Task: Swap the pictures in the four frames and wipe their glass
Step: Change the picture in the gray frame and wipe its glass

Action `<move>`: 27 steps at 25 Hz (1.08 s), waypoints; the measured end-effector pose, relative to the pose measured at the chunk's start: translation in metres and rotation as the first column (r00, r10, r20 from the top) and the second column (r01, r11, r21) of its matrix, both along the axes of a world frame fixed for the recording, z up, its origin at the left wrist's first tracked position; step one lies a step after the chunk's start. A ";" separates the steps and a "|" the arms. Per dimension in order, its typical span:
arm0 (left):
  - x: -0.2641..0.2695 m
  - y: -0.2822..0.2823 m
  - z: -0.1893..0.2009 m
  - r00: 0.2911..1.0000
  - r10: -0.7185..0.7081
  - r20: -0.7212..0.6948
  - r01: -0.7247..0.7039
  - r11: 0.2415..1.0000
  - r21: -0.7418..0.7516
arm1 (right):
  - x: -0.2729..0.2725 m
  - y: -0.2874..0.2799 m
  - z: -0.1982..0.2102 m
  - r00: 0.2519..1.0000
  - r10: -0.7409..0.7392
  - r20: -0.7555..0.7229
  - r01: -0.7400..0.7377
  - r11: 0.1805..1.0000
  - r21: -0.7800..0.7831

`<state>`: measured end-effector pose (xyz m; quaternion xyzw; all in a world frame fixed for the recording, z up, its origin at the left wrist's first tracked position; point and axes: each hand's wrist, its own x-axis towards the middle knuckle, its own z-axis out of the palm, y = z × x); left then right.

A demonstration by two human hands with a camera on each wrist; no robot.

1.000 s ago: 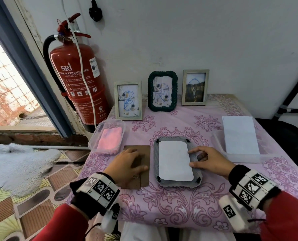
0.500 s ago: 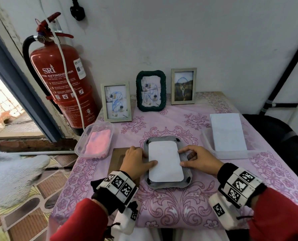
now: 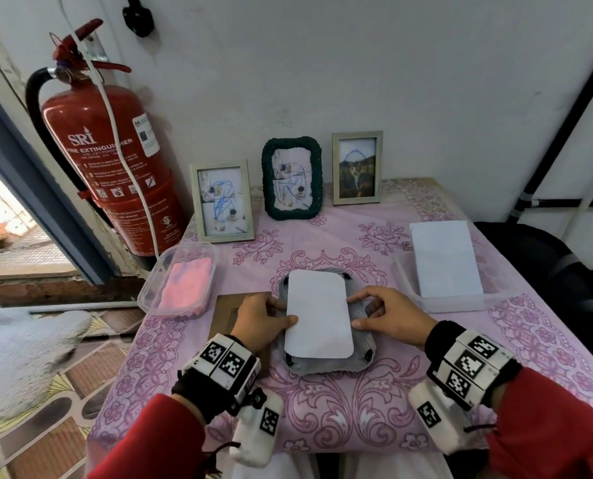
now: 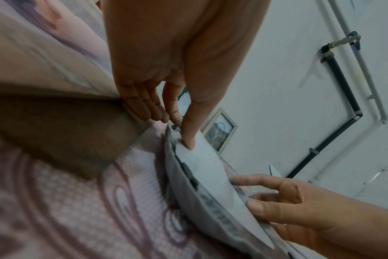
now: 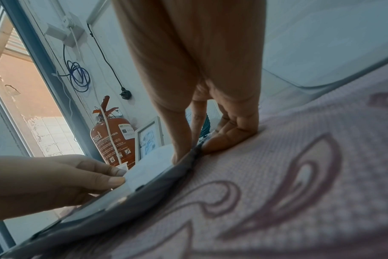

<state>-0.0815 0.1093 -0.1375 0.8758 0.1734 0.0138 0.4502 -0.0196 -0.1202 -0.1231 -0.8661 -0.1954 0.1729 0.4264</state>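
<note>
Grey frame lies face-down mid-table, backing board off, left of it. Left hand pinches white picture, right hand thumb and forefinger grip it too. Three frames behind still scribbled, prob. undone.

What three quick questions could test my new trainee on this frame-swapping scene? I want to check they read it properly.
1. True or false: three frames stand upright along the wall.
2. Which lies left of the grey frame? A) brown backing board B) white paper stack C) green frame
3. What do the left hand and right hand touch?

Key
1. True
2. A
3. The white sheet lying on the grey frame, one hand at each side edge.
</note>
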 end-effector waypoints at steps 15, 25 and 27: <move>0.001 0.019 0.032 0.936 0.215 0.277 -0.131 0.948 -0.290 | 0.003 0.000 -0.003 1.000 0.009 0.011 -0.009 1.000 0.001; -0.008 0.039 0.026 0.876 0.356 0.326 -0.230 0.902 -0.367 | 0.002 0.007 -0.002 1.000 0.005 0.027 -0.003 0.997 -0.079; -0.010 0.040 0.023 0.866 0.378 0.328 -0.246 0.892 -0.379 | 0.001 0.007 -0.002 1.000 -0.006 0.028 0.008 0.997 -0.073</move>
